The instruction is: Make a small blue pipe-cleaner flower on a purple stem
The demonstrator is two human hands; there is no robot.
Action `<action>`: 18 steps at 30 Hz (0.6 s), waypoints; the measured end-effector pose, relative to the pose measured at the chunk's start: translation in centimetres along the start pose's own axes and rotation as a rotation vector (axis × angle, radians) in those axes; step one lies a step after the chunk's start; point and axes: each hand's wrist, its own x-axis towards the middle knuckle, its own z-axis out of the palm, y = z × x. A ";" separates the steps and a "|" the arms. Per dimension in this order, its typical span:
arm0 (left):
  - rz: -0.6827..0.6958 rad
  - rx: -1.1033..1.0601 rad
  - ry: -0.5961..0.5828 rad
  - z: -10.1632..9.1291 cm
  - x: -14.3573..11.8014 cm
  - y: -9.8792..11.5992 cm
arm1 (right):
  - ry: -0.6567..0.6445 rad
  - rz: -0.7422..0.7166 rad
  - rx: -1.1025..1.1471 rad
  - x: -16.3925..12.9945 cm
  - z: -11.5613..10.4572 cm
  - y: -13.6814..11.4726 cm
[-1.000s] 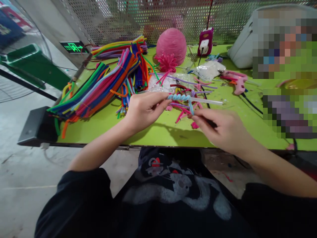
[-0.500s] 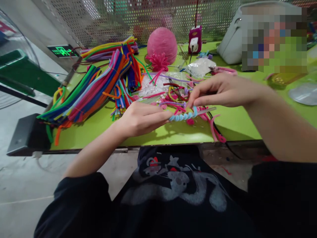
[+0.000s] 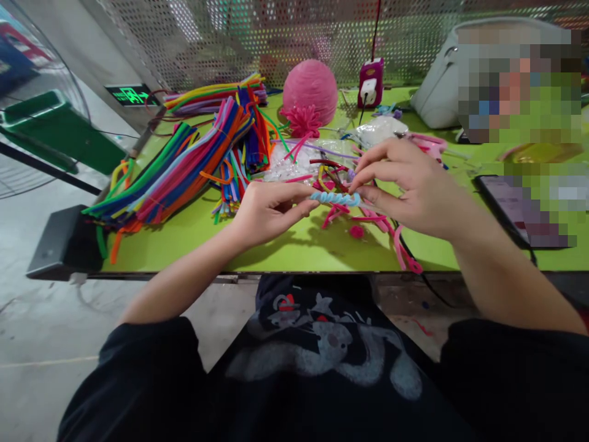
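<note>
Between my hands, just above the green table (image 3: 294,261), is a light blue pipe cleaner (image 3: 338,199) coiled in a tight spiral around a thin, pale stick. My left hand (image 3: 271,212) pinches the coil's left end between thumb and fingers. At the other end, my right hand (image 3: 405,187) has its thumb and fingertips closed on the coil and the stick. Its fingers hide part of the stick. Pink pipe cleaner pieces (image 3: 368,216) and a small pink pompom (image 3: 356,232) lie beneath the hands.
Bundles of coloured pipe cleaners (image 3: 184,166) cover the table's left side. Behind stand a pink yarn-like ball (image 3: 310,92), a purple power socket (image 3: 370,83) and a whitish bag (image 3: 432,86). A phone (image 3: 510,209) lies at right. A dark cable (image 3: 409,252) crosses the front edge.
The coil has come up slightly. My right hand's fingers have moved down onto its right end, covering the stick that stuck out there. The view has shifted, bringing the phone into sight.
</note>
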 end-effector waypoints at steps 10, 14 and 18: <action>-0.267 -0.183 0.036 0.5 -0.4 0.2 | 0.115 -0.040 -0.248 -1.7 1.4 -3.8; -0.257 -0.150 0.058 0.5 -0.4 0.0 | 0.217 -0.047 -0.277 -1.8 2.7 -3.3; -0.184 -0.068 0.074 0.6 -0.4 -0.3 | 0.251 -0.129 -0.292 -1.7 2.9 -2.9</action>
